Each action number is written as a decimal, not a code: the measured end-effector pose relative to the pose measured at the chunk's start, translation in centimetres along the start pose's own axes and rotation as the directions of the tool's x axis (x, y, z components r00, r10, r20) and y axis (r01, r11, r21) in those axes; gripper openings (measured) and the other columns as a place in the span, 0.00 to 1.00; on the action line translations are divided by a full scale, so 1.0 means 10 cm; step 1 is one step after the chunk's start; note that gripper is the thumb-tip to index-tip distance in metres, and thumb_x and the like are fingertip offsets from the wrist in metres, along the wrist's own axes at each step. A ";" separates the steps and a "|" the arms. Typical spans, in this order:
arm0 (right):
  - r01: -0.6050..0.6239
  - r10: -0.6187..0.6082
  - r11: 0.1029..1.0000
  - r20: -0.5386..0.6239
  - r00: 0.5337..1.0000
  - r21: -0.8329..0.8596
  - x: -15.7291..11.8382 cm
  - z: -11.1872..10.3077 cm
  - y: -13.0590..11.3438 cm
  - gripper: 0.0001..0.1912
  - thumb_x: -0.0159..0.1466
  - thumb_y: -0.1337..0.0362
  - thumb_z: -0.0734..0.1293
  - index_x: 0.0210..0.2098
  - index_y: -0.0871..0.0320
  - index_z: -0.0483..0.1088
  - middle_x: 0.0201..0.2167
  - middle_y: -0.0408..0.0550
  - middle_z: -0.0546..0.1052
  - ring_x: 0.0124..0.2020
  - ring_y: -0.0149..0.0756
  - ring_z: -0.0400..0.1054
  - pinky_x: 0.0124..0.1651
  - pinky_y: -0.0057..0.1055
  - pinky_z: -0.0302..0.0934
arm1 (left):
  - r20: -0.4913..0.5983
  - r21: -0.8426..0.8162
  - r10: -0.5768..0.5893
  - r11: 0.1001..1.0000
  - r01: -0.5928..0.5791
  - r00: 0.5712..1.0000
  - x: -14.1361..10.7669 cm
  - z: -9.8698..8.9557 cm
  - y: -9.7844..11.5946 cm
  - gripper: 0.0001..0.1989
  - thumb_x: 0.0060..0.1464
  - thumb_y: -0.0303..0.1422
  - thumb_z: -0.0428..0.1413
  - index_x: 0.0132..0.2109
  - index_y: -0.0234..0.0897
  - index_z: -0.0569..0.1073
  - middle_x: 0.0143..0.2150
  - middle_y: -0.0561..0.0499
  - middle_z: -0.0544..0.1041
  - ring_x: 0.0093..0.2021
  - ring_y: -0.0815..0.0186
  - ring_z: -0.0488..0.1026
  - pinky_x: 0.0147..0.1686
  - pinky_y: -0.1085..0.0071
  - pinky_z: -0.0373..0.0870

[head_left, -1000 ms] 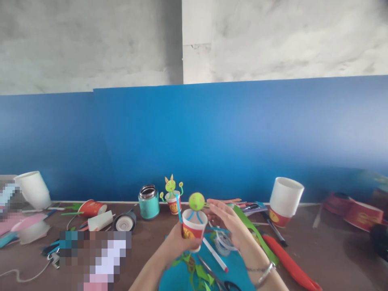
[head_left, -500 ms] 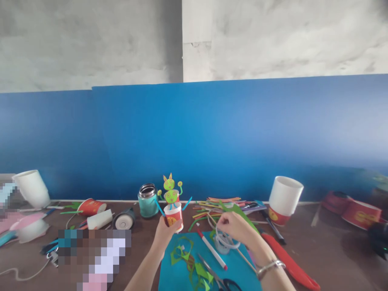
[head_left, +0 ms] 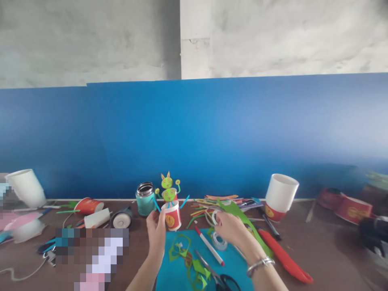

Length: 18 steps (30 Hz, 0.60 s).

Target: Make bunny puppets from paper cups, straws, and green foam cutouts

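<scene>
A red and white paper cup (head_left: pixel 173 216) stands upright, topped by a green paper figure (head_left: pixel 167 189) with cat-like ears and pipe-cleaner arms. My left hand (head_left: pixel 156 234) is beside the cup's left side, thumb and fingers apart, not wrapped round it; whether the thumb touches it I cannot tell. My right hand (head_left: pixel 229 227) pinches a white tape roll (head_left: pixel 214 217) over the blue sheet's back edge. Below it, a second tape roll (head_left: pixel 219 241) lies on the blue sheet (head_left: pixel 169 275). A red-capped marker (head_left: pixel 209 245) and scissors (head_left: pixel 215 275) lie nearby, among green paper scraps (head_left: pixel 198 266).
Behind my right hand lie colourful pipe cleaners (head_left: pixel 209 206) and a green strip (head_left: pixel 236 212). To the right are a red cutter (head_left: pixel 285 255), a black marker (head_left: pixel 270 224) and stacked cups (head_left: pixel 280 196). A teal flask (head_left: pixel 145 200) stands left of the figure.
My left hand has loosened from the cup and shifted left. My right hand has lifted the white tape roll up and left, away from the other roll on the sheet.
</scene>
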State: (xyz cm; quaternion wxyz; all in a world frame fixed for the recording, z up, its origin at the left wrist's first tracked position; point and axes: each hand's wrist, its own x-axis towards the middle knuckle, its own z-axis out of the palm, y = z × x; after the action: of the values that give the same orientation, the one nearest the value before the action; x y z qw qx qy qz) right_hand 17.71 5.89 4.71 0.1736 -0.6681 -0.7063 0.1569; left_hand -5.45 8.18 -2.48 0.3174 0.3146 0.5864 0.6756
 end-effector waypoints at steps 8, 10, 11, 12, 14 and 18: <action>0.322 -0.325 0.848 -0.069 0.943 0.420 -0.02 0.02 -0.26 0.08 0.65 0.63 0.55 0.36 0.56 0.64 0.26 0.42 0.73 0.28 0.32 0.67 0.32 0.26 0.58 | 0.334 0.162 0.667 0.655 -0.738 0.666 -0.36 -0.01 0.30 0.15 0.58 0.31 0.48 0.52 0.40 0.67 0.49 0.44 0.69 0.53 0.57 0.65 0.52 0.58 0.62; 0.366 -0.372 0.762 -0.101 0.923 0.534 -0.05 0.05 -0.32 0.08 0.65 0.60 0.57 0.35 0.57 0.64 0.26 0.42 0.72 0.28 0.32 0.66 0.31 0.26 0.58 | 0.508 0.125 0.666 0.571 -0.812 0.546 -0.50 0.03 0.42 0.20 0.59 0.29 0.46 0.58 0.43 0.62 0.54 0.43 0.68 0.56 0.57 0.62 0.55 0.57 0.60; 0.374 -0.384 0.739 -0.106 0.917 0.561 -0.07 0.06 -0.35 0.09 0.66 0.60 0.57 0.34 0.57 0.64 0.25 0.42 0.71 0.27 0.32 0.65 0.30 0.26 0.57 | 0.583 0.137 0.621 0.561 -0.816 0.524 -0.55 0.04 0.46 0.22 0.60 0.28 0.46 0.61 0.44 0.59 0.57 0.44 0.66 0.58 0.57 0.61 0.55 0.58 0.60; 0.379 -0.394 0.723 -0.107 0.913 0.577 -0.09 0.07 -0.37 0.10 0.66 0.59 0.56 0.33 0.56 0.63 0.24 0.41 0.71 0.25 0.31 0.64 0.29 0.26 0.57 | 0.628 0.138 0.599 0.543 -0.828 0.497 -0.60 0.05 0.49 0.24 0.60 0.28 0.46 0.62 0.45 0.58 0.58 0.43 0.66 0.59 0.57 0.61 0.55 0.58 0.60; 0.391 -0.413 0.709 -0.105 0.905 0.587 -0.12 0.07 -0.41 0.10 0.67 0.59 0.56 0.34 0.56 0.63 0.23 0.41 0.70 0.25 0.31 0.64 0.29 0.26 0.57 | 0.673 0.140 0.570 0.527 -0.838 0.470 -0.65 0.07 0.49 0.25 0.60 0.28 0.46 0.63 0.45 0.56 0.58 0.43 0.65 0.59 0.57 0.61 0.55 0.57 0.61; 0.422 -0.429 0.723 -0.124 0.895 0.546 -0.14 0.05 -0.42 0.07 0.66 0.62 0.56 0.36 0.56 0.63 0.27 0.42 0.72 0.28 0.32 0.66 0.31 0.26 0.58 | 0.668 0.083 0.599 0.528 -0.845 0.440 -0.65 0.08 0.43 0.24 0.59 0.27 0.47 0.61 0.43 0.60 0.58 0.42 0.67 0.58 0.57 0.62 0.55 0.57 0.63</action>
State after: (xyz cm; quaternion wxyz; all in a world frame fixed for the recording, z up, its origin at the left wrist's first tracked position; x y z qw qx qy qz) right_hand 13.81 4.25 6.13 0.3888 -0.4066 -0.7638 0.3165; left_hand -1.15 3.00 1.58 0.0723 0.7818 0.3911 0.4803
